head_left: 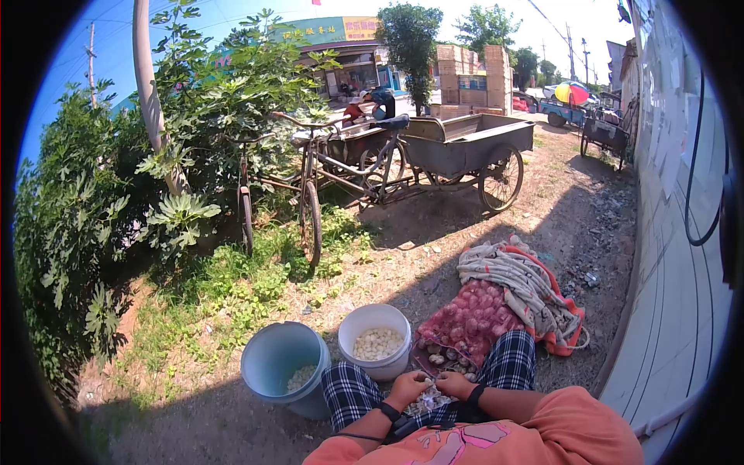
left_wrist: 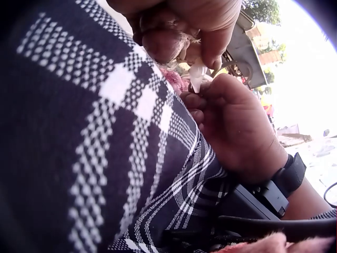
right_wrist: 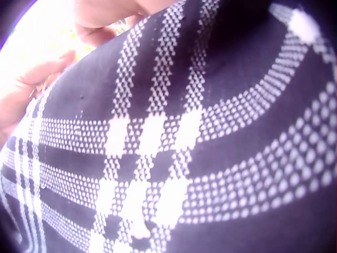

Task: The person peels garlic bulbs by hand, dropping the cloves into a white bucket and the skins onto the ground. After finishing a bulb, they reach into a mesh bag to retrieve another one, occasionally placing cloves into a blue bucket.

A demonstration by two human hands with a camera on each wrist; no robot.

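Both hands meet above the lap. In the head view the left hand (head_left: pixel 409 387) and right hand (head_left: pixel 457 385) nearly touch at the fingertips. The left wrist view shows a small whitish garlic piece (left_wrist: pixel 197 78) pinched between the left hand (left_wrist: pixel 202 23) above and the right hand (left_wrist: pixel 237 124) below, fingers curled. In the right wrist view, checked cloth hides most of the right hand (right_wrist: pixel 113 16) and left hand (right_wrist: pixel 31 89). A white bucket (head_left: pixel 387 370) holds pale cloves; a blue-grey bucket (head_left: pixel 271 356) has some at its bottom.
A red mesh bag (head_left: pixel 469 318) of bulbs lies beyond the knees, with loose bulbs (head_left: pixel 443 358) at its mouth and a striped cloth (head_left: pixel 511 271) behind. Farther off stand a cargo tricycle (head_left: pixel 465 151) and leafy bushes (head_left: pixel 70 209). A pale wall (head_left: pixel 666 310) runs along the right.
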